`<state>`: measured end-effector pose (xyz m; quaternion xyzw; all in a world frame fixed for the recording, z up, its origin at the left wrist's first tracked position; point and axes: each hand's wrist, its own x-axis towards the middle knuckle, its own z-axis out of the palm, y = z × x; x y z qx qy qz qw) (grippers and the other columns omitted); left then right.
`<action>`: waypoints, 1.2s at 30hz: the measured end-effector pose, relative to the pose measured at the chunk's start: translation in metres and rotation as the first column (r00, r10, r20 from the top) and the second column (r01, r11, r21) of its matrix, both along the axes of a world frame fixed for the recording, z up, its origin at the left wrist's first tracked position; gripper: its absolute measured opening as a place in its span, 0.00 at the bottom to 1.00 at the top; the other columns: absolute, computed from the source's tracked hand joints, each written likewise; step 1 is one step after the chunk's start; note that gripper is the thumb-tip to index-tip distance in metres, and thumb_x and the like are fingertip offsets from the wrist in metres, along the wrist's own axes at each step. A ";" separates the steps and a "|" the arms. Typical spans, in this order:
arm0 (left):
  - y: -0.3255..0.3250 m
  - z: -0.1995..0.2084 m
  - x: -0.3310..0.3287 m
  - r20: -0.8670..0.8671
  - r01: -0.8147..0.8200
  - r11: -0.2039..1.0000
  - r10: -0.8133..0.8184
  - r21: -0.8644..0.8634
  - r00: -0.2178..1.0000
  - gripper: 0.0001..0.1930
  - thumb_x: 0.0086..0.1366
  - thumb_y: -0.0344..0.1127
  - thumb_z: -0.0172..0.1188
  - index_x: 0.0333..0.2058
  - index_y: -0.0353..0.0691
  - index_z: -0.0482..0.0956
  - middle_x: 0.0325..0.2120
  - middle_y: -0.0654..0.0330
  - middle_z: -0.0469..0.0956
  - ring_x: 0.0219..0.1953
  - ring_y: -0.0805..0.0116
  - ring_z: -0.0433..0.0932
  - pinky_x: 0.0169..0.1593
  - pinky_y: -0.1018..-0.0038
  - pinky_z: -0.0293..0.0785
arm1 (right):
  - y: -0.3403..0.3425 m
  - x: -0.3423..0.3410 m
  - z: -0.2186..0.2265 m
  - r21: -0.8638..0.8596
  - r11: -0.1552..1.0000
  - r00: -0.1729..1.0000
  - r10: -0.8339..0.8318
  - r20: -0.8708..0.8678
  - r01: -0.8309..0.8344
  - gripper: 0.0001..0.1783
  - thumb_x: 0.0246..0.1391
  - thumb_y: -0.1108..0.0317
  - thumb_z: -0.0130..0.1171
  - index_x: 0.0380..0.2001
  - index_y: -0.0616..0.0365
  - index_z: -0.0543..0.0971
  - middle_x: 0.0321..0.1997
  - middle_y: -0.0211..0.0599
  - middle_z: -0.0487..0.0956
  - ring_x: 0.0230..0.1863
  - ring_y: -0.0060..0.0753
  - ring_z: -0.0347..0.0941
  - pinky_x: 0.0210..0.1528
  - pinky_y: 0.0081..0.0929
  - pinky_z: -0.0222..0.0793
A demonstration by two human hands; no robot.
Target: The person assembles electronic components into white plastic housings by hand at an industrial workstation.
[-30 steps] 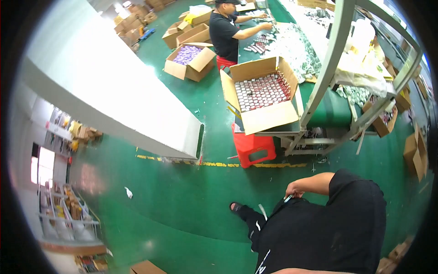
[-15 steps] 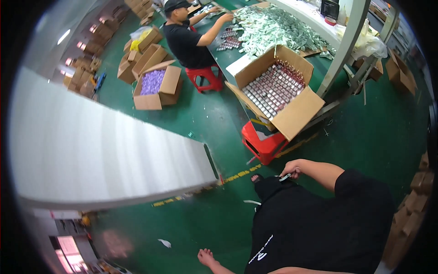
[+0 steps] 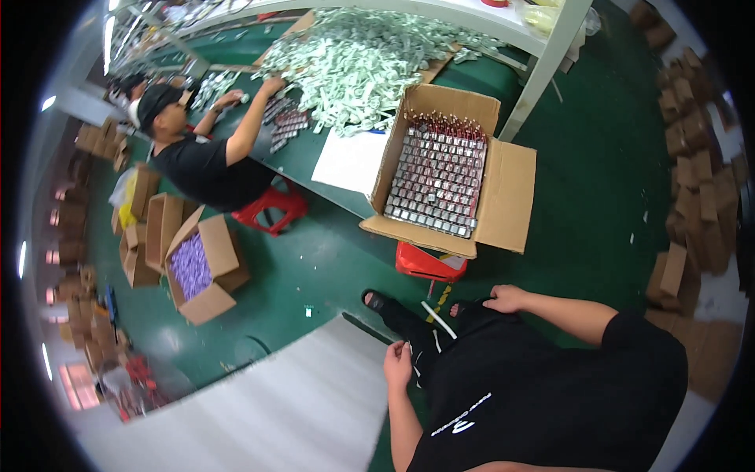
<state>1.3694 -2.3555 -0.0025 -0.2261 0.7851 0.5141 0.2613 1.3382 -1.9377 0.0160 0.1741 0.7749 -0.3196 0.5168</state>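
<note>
My left hand [image 3: 399,365] hangs beside my dark trousers with its fingers curled together, and nothing shows in them. My right hand [image 3: 505,300] is closed low in front of my right thigh. What it holds, if anything, is hidden against the dark cloth. Beyond both hands, an open cardboard box [image 3: 511,197] rests at the table's end. Inside it stand tight rows of small silver-and-dark-red pieces [image 3: 436,177]. Neither hand touches the box. A red stool [image 3: 429,263] is partly covered below it.
A co-worker [image 3: 208,169] sits at the green table [image 3: 330,200], reaching toward a heap of pale green pieces [image 3: 346,67]. White sheet material [image 3: 346,165] lies beside the box. A carton of purple packets [image 3: 191,267] stands left. A white panel [image 3: 314,393] fills the lower left; cartons [image 3: 692,197] line the right.
My view has swung, and the box appears nearer the middle. My left hand has come in beside my leg. The silvery tool seen in my right hand before no longer shows.
</note>
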 end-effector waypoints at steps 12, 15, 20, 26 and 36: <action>-0.122 -0.086 -0.271 0.323 0.078 0.995 -0.095 0.067 0.941 0.17 0.80 0.45 0.63 0.52 0.36 0.81 0.43 0.55 0.89 0.37 0.66 0.88 0.37 0.70 0.83 | -0.121 -0.001 0.057 0.211 0.933 0.948 -0.250 -0.199 0.291 0.34 0.65 0.39 0.65 0.53 0.62 0.88 0.53 0.58 0.89 0.56 0.59 0.87 0.61 0.49 0.82; -0.115 -0.085 -0.309 0.296 0.183 0.983 -0.185 0.034 0.937 0.17 0.80 0.45 0.63 0.52 0.35 0.81 0.43 0.53 0.89 0.37 0.65 0.88 0.37 0.70 0.83 | -0.143 -0.023 0.103 0.292 0.848 0.888 -0.460 -0.010 0.443 0.32 0.66 0.40 0.64 0.53 0.60 0.89 0.54 0.56 0.89 0.57 0.57 0.87 0.60 0.50 0.83; -0.056 -0.098 -0.361 0.257 0.356 0.934 -0.350 0.024 0.901 0.16 0.78 0.43 0.65 0.50 0.34 0.81 0.39 0.55 0.89 0.34 0.66 0.87 0.36 0.70 0.83 | -0.143 -0.012 0.072 0.498 0.693 0.839 -0.524 -0.149 0.522 0.34 0.65 0.41 0.64 0.57 0.61 0.86 0.58 0.57 0.88 0.62 0.60 0.84 0.65 0.54 0.81; 0.036 -0.143 -0.358 -0.245 0.547 0.823 -0.567 -0.151 0.786 0.39 0.64 0.67 0.70 0.61 0.40 0.86 0.59 0.45 0.87 0.63 0.46 0.85 0.66 0.55 0.80 | -0.086 -0.035 -0.102 0.231 0.771 0.796 -0.520 -0.308 0.593 0.33 0.60 0.42 0.69 0.58 0.56 0.87 0.61 0.51 0.88 0.62 0.57 0.84 0.64 0.48 0.82; 0.087 -0.176 -0.434 0.101 0.762 0.569 -0.777 -0.309 0.621 0.49 0.63 0.71 0.69 0.70 0.37 0.74 0.67 0.43 0.80 0.69 0.46 0.79 0.71 0.56 0.76 | -0.191 -0.117 -0.401 0.256 0.728 0.686 -0.382 -0.619 0.636 0.41 0.57 0.36 0.69 0.65 0.52 0.83 0.69 0.56 0.82 0.68 0.60 0.79 0.70 0.51 0.76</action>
